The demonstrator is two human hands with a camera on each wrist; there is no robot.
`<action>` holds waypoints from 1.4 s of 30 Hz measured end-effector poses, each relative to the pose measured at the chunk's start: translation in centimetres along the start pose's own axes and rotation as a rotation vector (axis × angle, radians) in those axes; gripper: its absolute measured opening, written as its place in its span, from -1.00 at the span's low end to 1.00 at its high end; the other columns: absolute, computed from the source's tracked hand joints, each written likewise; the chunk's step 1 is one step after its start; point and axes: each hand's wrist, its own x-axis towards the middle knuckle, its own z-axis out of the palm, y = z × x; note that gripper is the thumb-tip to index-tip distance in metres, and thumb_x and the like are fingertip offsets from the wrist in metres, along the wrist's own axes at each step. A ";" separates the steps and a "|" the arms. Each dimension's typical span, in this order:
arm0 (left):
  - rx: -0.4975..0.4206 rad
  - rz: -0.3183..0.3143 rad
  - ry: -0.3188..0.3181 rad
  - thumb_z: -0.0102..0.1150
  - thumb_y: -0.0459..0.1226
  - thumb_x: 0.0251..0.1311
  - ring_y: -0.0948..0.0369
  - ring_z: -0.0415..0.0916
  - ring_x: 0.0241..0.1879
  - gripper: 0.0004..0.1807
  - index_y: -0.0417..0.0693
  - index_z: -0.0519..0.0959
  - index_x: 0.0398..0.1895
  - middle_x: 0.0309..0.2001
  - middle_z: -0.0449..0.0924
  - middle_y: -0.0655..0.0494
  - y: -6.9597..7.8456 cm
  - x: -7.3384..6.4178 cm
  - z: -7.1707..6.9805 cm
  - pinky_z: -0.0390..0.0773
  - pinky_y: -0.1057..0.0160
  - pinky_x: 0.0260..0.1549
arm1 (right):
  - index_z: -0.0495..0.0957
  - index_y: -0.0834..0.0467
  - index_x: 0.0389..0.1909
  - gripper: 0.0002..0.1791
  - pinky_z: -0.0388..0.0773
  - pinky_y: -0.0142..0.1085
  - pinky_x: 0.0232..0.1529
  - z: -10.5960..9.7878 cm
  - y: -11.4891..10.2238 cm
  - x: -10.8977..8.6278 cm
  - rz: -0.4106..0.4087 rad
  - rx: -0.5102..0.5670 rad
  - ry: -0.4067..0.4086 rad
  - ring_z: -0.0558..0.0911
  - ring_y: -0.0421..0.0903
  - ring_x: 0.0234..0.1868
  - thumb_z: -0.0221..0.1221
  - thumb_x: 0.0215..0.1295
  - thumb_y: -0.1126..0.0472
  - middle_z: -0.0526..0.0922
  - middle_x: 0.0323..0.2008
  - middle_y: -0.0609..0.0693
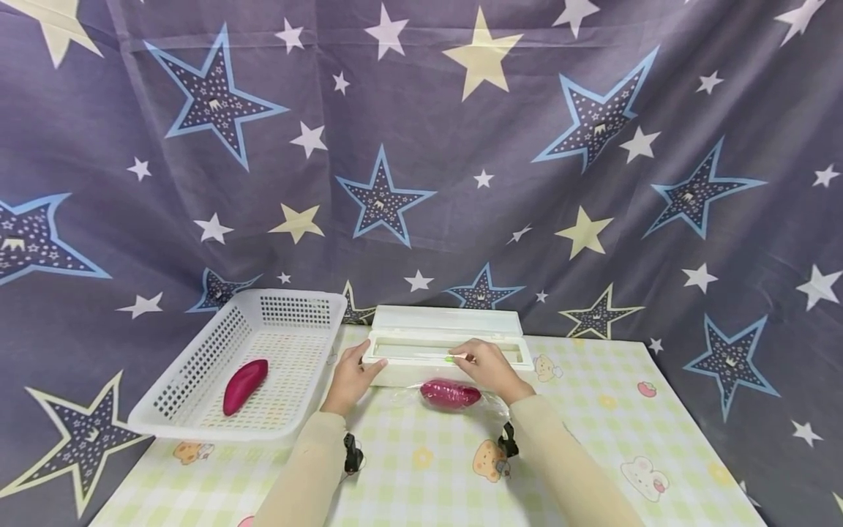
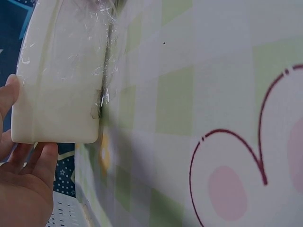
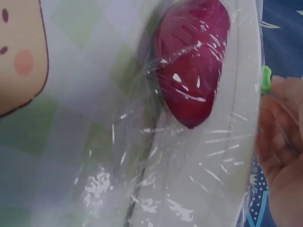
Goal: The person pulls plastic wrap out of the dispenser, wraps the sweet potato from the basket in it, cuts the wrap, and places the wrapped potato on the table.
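A long white cling film dispenser [image 1: 402, 376] lies across the table with its lid [image 1: 448, 320] tipped back. My left hand [image 1: 351, 378] grips its left end, thumb on one side and fingers beneath in the left wrist view. Between thumb and fingers, my right hand [image 1: 494, 368] pinches a small green slide cutter [image 3: 266, 79] on the dispenser's edge. In front of the box lies a purple-red sweet potato [image 1: 451, 394] covered by clear cling film [image 3: 165, 189], which drapes over the dispenser's front. The fingertips of the right hand are partly hidden in the head view.
At the left stands a white plastic basket [image 1: 197, 432] with another sweet potato [image 1: 245, 386] inside, unwrapped. A green-checked cloth [image 1: 593, 410] with cartoon prints covers the table. Behind the dispenser hangs a dark star-patterned curtain [image 1: 435, 271].
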 end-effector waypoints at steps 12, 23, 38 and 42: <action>0.003 0.012 0.001 0.24 -0.05 0.36 -0.06 0.50 -0.01 -0.23 -0.28 0.24 0.48 0.35 0.26 -0.32 0.1 -0.1 -0.2 0.54 -0.08 0.03 | 0.76 0.23 -0.22 -0.90 0.66 -0.21 -0.18 1.1 -1.3 0.7 -0.009 -0.047 0.065 0.66 -0.06 -0.29 0.30 0.29 0.35 0.72 -0.30 0.04; 0.009 0.014 0.009 0.26 -0.12 0.36 -0.07 0.50 -0.03 -0.25 -0.34 0.24 0.47 0.32 0.28 -0.36 0.5 -0.4 -0.2 0.54 -0.08 0.02 | 0.76 0.24 -0.23 -0.91 0.66 -0.20 -0.14 1.1 -1.2 0.4 0.006 -0.032 0.076 0.67 -0.05 -0.26 0.31 0.29 0.37 0.70 -0.31 0.03; 0.021 0.027 0.012 0.24 -0.08 0.37 -0.06 0.51 -0.06 -0.23 -0.33 0.23 0.47 0.33 0.28 -0.36 0.3 -0.4 -0.2 0.54 -0.10 0.02 | 0.76 0.25 -0.24 -0.91 0.66 -0.20 -0.15 1.6 -2.1 1.1 -0.026 -0.044 0.068 0.68 -0.03 -0.25 0.31 0.29 0.37 0.73 -0.30 0.07; 0.027 0.019 0.011 0.24 -0.07 0.37 -0.02 0.51 -0.10 -0.23 -0.32 0.23 0.47 0.33 0.28 -0.35 0.2 -0.3 -0.2 0.54 -0.08 -0.01 | 0.76 0.25 -0.23 -0.90 0.66 -0.21 -0.14 1.9 -2.5 1.2 -0.034 -0.056 0.058 0.68 -0.04 -0.25 0.30 0.30 0.37 0.73 -0.30 0.07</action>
